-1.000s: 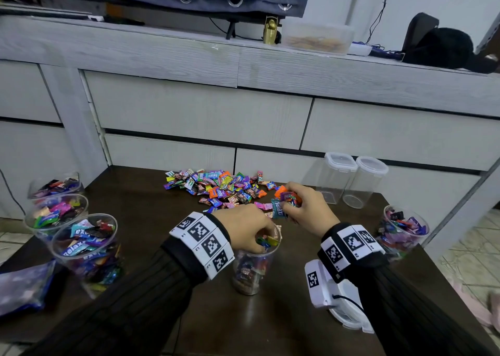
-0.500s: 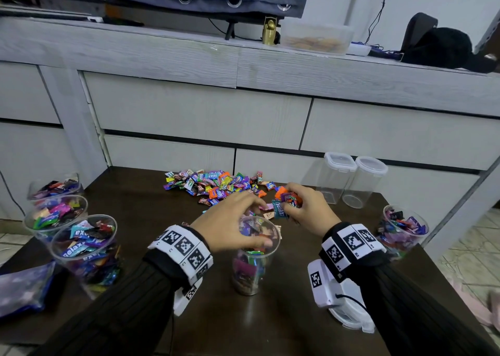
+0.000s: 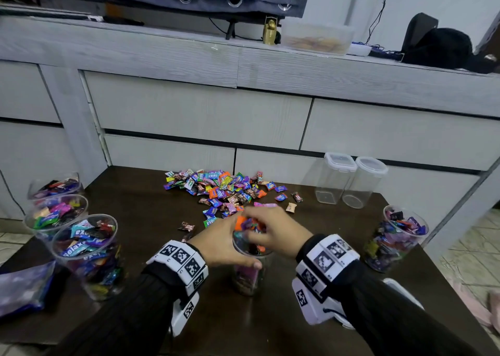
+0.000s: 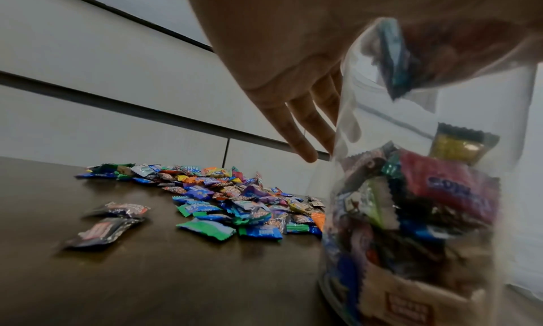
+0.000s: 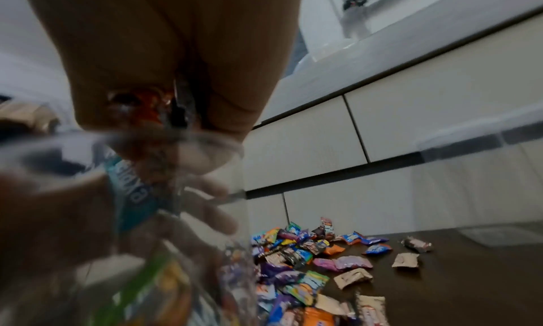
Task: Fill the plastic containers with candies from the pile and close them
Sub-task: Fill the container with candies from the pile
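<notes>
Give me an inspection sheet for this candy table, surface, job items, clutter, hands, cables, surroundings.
Surface: dark wooden table.
Job's things: candy pile at the far middle; centre container partly filled; three filled containers at left, one filled container at right; two empty lidded containers far right.
Clutter: plastic bag at the left edge.
Hands: left hand grips the centre container; right hand holds candies over its mouth.
Cables: black cable on the wall.
Surroundings: grey drawer cabinet behind.
</notes>
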Available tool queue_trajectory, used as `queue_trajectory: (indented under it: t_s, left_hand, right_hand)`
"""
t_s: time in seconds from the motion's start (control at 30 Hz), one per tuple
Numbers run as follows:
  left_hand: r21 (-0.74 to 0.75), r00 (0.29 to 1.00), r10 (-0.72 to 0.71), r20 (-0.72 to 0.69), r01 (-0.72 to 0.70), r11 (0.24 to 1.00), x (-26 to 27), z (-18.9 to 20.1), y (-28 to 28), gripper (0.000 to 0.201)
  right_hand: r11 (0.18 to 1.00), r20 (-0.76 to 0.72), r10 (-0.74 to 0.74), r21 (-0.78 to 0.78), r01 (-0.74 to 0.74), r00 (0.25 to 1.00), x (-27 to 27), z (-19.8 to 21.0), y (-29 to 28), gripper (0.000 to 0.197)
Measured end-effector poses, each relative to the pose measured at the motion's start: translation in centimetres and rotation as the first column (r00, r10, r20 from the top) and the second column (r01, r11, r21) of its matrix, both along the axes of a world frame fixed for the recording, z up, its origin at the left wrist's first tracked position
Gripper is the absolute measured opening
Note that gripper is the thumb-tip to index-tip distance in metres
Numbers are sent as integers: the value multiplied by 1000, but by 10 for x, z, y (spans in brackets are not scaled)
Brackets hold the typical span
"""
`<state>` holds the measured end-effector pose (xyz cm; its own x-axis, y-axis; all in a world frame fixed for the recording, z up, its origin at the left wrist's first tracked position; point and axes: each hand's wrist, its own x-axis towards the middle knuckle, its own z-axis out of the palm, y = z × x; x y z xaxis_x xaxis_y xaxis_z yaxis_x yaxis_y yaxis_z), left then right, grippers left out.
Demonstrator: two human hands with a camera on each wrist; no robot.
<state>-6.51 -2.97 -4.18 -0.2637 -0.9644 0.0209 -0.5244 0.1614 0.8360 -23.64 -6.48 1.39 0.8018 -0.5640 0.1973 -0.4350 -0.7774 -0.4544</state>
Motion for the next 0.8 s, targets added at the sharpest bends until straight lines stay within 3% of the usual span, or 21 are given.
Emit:
queue_trajectory:
  t_s: [0.1,0.37,0.47,0.63,0.8]
  left_hand:
    - [-8,1000,26,-6,-26,1000,0,-3,-1,78]
    - [1,999,16,41,-16,1000,-1,-1,-3,87]
    - [24,999,-2,52,0,1000,0,-1,-3,85]
    - [6,998,-11,69,10,1000,-1,4,1,77]
    - [3,999,-46,25,46,999,1,4,5,77]
  right_hand:
    - [993,-121,44,-107,-57,992,3,-7,2,21]
    - [973,-175,45,-216,-83,984,3,-4,2,23]
    - [979,-208,64,-174,-101,976,4,0,-2,24]
    - [989,-366,24,-128,-76,930,10,9,-3,41]
    - [995,-367,30,-78,-63,930,9,11,1,36]
